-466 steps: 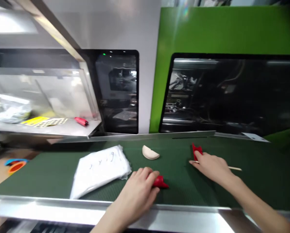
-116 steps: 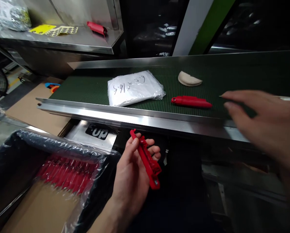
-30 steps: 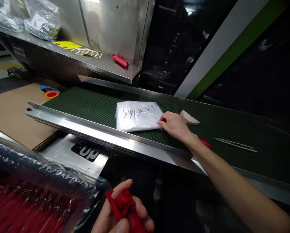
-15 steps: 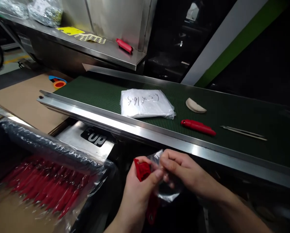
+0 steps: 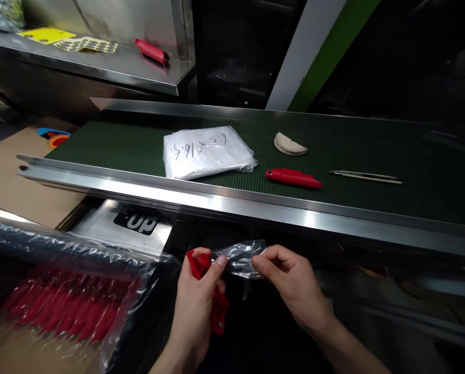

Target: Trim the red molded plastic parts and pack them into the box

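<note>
- Head view, lower middle of the frame: my left hand (image 5: pixel 195 306) is wrapped around a red plastic tool (image 5: pixel 212 293), thumb and forefinger also nipping one edge of a small clear bag (image 5: pixel 240 255).
- My right hand (image 5: pixel 290 280) pinches the other edge of that bag between thumb and fingertip, the rest of the fingers curled loosely; the film is stretched between the two hands, just below the steel rail (image 5: pixel 232 200).
- Handling, as I judge it: the bag is thin, limp and slippery, weighs next to nothing and clings to itself, so I hold it only at the rim, one pinch each side, to keep the mouth findable.
- The red tool looks stiff, light moulded plastic; a grip round its middle seems secure, leaving its upper end free near the bag.
- Centre of the frame: on the green belt (image 5: pixel 119 145) lie a stack of bags (image 5: pixel 207 151) with handwriting on top, another red tool (image 5: pixel 293 178), a pale curved piece (image 5: pixel 289 145) and thin sticks (image 5: pixel 367 176).
- Lower left: a plastic-lined box (image 5: pixel 61 306) holds many red pieces.
</note>
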`<state>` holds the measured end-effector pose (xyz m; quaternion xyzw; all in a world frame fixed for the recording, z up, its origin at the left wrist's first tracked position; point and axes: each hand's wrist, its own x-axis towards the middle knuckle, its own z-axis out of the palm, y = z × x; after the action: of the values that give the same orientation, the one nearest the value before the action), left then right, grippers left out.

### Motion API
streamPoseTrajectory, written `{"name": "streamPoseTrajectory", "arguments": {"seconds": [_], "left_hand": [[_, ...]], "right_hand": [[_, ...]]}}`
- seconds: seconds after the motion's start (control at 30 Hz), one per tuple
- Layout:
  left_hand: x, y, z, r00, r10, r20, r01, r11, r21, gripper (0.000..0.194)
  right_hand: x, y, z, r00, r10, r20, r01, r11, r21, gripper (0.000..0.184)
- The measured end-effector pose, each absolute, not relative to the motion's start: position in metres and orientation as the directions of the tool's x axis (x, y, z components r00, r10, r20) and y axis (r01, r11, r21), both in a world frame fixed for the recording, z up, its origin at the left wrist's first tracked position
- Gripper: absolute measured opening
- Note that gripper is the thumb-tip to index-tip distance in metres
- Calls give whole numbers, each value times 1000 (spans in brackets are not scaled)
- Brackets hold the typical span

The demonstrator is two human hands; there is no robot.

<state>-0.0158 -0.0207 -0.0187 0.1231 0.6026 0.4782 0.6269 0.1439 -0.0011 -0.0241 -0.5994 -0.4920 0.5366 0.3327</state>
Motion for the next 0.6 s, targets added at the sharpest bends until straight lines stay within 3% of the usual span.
{"name": "streamPoseTrajectory", "arguments": {"seconds": [0.07, 0.17, 0.33, 0.47, 0.6], "left_hand": [[-17, -26, -19, -180, 766, -618, -316, 549, 773, 42], [-17, -31, -17, -107, 880, -463, -125, 450, 884, 39], [-10, -29, -14, 125, 917, -379, -55, 387, 920, 22], [-6, -28, -21, 49, 941, -336, 172, 323, 931, 15], [-1, -29, -30, 64, 954, -293, 353, 253, 901, 25]], "right_hand": [[149, -1, -21, -75, 967, -242, 332, -204, -921, 22], [152, -4, -11, -204, 963, -177, 405, -81, -911, 15], [159, -11, -2, -476, 864, -162, 476, 98, -874, 11], [170, -11, -6, -314, 932, -183, 578, 35, -815, 22], [168, -14, -4, -265, 959, -105, 620, 85, -780, 6]]}}
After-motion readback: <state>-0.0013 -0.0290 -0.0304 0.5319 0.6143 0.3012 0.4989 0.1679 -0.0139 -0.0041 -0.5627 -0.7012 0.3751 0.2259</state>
